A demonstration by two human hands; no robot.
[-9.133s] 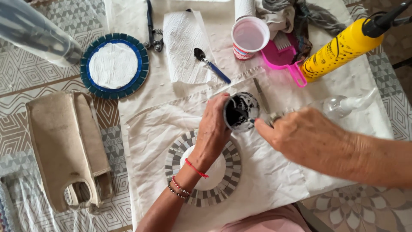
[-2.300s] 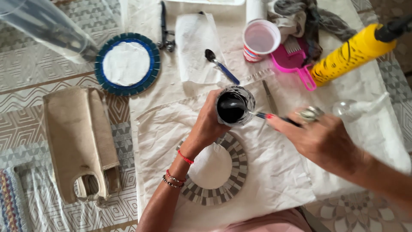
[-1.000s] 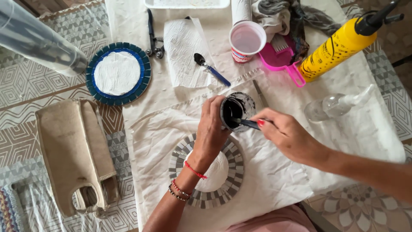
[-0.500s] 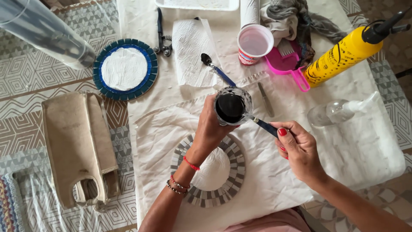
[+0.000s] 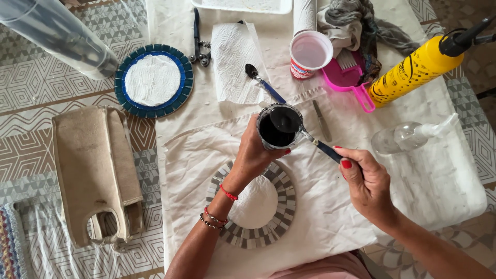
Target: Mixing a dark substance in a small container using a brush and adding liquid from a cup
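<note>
**Dark mix stirred in a small cup above a grey mosaic ring**

Nearest the wearer, a round grey-and-white mosaic ring [image 5: 251, 206] lies on a white cloth [image 5: 320, 206] spread over the table. Above it, the left hand [image 5: 256, 155] grips a small cup [image 5: 279, 126] filled with a dark mix, fingers wrapped around its side and holding it clear of the cloth. The right hand [image 5: 367, 181] pinches the blue handle of a spoon [image 5: 305, 134] between fingertips and thumb; the spoon's bowl rests over the cup's mouth.

To the left sits a beige fabric bag [image 5: 95, 170] on the patterned table covering. Farther out lie a blue-rimmed mosaic disc [image 5: 153, 81], a paper towel [image 5: 235, 62] with a second spoon [image 5: 261, 82] beside it, nippers [image 5: 199, 39], a pink-filled cup [image 5: 310, 53], a pink dustpan [image 5: 349, 80], a clear spray bottle [image 5: 411, 135] and a yellow bottle [image 5: 413, 75].
</note>
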